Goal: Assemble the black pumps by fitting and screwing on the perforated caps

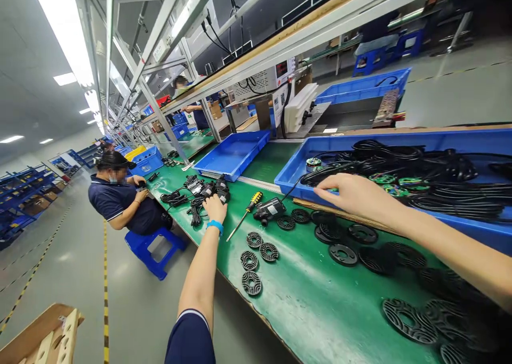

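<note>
The left hand (215,208) is curling over black cabled adapters (221,189) on the counter (304,300), its grip unclear; the right hand (352,191), fingers extended, is reaching toward a blue tray (400,136) still heaped with cables (400,161), with perforated black discs (343,255) lying out.

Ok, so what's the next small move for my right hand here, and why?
Probably close your right hand on the nearest black cable, since it's already reaching over the rim of the blue tray that holds the cables. Your left hand seems occupied, resting on the black cable bundle on the green bench mat.
</note>
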The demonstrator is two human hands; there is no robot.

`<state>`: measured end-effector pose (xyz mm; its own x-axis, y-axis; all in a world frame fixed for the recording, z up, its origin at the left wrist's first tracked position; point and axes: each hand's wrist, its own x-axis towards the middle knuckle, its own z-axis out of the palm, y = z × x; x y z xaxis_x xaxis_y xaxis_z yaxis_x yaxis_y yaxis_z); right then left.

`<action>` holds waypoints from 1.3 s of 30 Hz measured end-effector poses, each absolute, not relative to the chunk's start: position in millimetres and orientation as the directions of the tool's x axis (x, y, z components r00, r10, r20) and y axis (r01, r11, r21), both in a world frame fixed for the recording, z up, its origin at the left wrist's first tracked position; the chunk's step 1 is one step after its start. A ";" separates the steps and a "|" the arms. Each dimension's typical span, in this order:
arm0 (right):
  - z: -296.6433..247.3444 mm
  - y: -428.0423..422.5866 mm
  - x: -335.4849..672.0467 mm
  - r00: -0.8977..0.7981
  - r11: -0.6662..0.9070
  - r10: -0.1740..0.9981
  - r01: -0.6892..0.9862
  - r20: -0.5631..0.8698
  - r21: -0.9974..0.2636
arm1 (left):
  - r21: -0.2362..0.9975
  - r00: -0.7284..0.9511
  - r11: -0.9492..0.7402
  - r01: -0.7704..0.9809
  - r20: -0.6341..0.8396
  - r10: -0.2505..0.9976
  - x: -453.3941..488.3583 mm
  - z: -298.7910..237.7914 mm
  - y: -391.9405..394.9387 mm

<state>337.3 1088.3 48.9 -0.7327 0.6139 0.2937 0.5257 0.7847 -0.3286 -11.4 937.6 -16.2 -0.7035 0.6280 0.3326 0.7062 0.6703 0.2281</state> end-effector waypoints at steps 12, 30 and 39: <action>56.3 1017.1 379.5 -0.821 0.960 0.272 0.195 0.501 -0.201 | 0.718 -0.783 0.424 0.552 0.270 0.561 -16.3 41.8 884.4; 117.6 849.8 404.6 -0.530 0.875 0.033 0.424 0.847 0.232 | 0.641 -0.012 -0.211 0.738 0.325 0.946 240.9 182.4 775.2; 48.5 794.3 516.6 -0.230 0.854 0.520 0.137 0.823 -0.502 | 0.818 0.463 -0.486 0.309 0.317 0.828 287.2 119.0 790.1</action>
